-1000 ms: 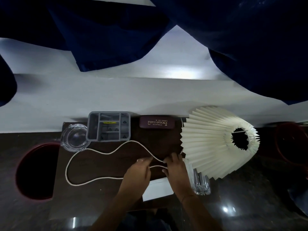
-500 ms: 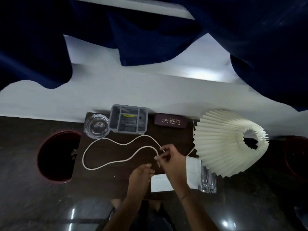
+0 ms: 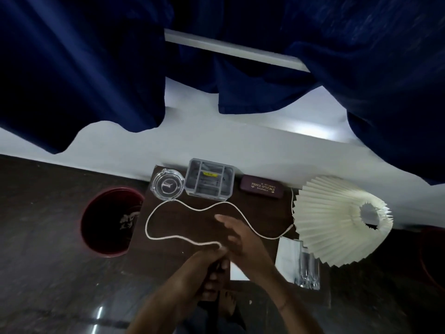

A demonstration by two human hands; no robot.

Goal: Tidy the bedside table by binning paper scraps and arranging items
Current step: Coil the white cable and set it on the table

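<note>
The counter [image 3: 173, 261], a dark wooden bedside top, is seen from above with a white cord [image 3: 154, 213] looped across its middle. The cord's near end is pinched in the left hand [image 3: 204, 263], whose grip is pressed together around it at the counter's front edge. The right hand [image 3: 243, 242] is held just beside and partly over the left, its fingers [image 3: 224, 219] spread and extended toward the back, with nothing seen clamped in them. Half a second ago the cord was pinched by the right hand higher up near the counter's middle, with the left hand below it; the end has since been passed to the left hand and the loop has been drawn closer to the front.

Along the back edge a glass ashtray [image 3: 166, 184], a grey organiser tray [image 3: 210, 180] and a maroon spectacle case [image 3: 262, 188] are lined up, the ashtray and tray touching or nearly so. A pleated cream lampshade [image 3: 334, 220] lies tilted at the right end, with a white paper [image 3: 287, 254] and a clear glass [image 3: 309, 271] just beside it at the front right. Another white sheet [image 3: 237, 271] is partly hidden under the right hand. A red bin [image 3: 108, 220] stands on the floor to the left of the counter; pale scraps are visible inside it.
</note>
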